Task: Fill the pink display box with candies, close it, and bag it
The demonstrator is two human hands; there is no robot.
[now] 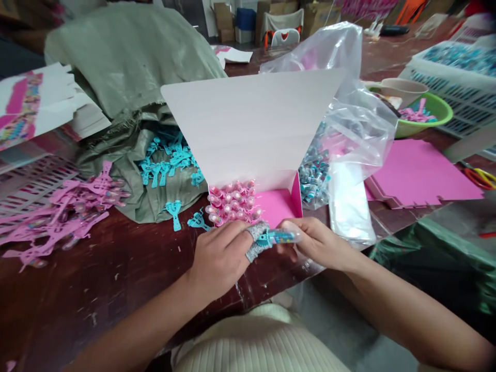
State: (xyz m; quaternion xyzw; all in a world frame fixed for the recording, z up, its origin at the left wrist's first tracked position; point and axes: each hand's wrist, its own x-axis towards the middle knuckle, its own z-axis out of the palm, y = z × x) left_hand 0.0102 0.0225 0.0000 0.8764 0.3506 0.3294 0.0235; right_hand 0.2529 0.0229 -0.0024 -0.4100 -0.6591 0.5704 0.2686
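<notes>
Tabletop [135, 258]: one dark red-brown surface, scuffed, cut off at the left of the view.
Left hand [222, 253]: one, clamped on the turquoise end of a toy; grey wrapping on its digits; fingertips partly hidden.
Right hand [318, 240]: one, at three o'clock from the left, pinching the toy's clear end; lower fingers in shadow.
Turquoise toy [282, 236]: one, between both hands, at six o'clock of the box; its tube's contents blurred.
Open box [248, 119]: one, at twelve o'clock, lid raised; near edge hidden by the hands.
Pink-ended tubes [234, 201]: over a dozen in the box's left part; overlap prevents an exact count.
Loose turquoise pieces [176, 214]: two, at ten o'clock, near the box.
Turquoise heap [170, 160]: one, at eleven o'clock, too tangled to count.
Pink heap [65, 212]: one, at nine o'clock, likewise uncountable.
Clear bag [360, 129]: one, at one o'clock, contents partly obscured.
Pink card [418, 173]: one stack, at two o'clock.
Green bowl [442, 111]: one, beyond the card.
</notes>
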